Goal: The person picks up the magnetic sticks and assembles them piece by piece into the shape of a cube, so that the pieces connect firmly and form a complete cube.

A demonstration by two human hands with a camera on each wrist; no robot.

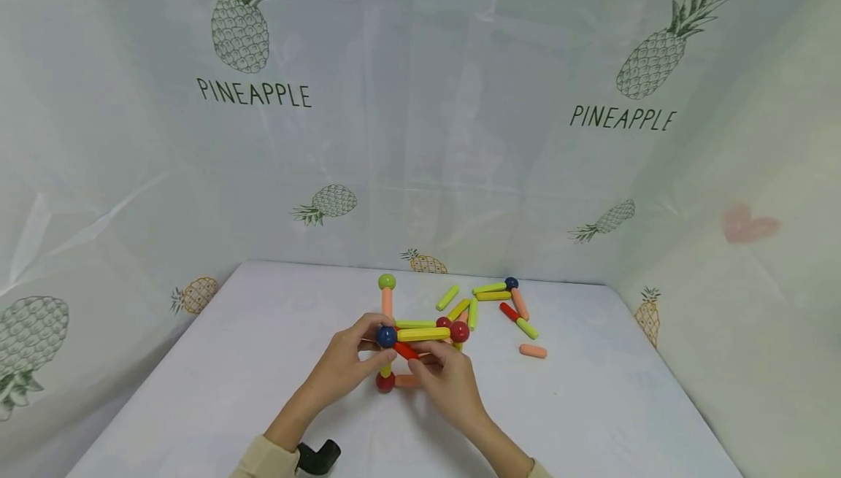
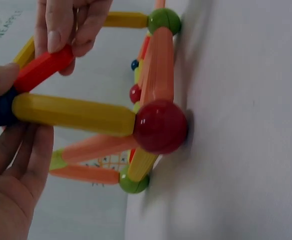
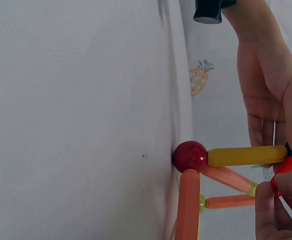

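One grip, the left hand (image 1: 344, 365), is pinching the blue ball (image 1: 386, 336) at the rod-and-ball structure's (image 1: 423, 334) near left; the right hand (image 1: 453, 383) is pinching the red rod (image 1: 405, 351) at that ball. Steadying the ball while aligning the rod end-on should be keeping the upright yellow rod (image 2: 75, 115) from tipping.
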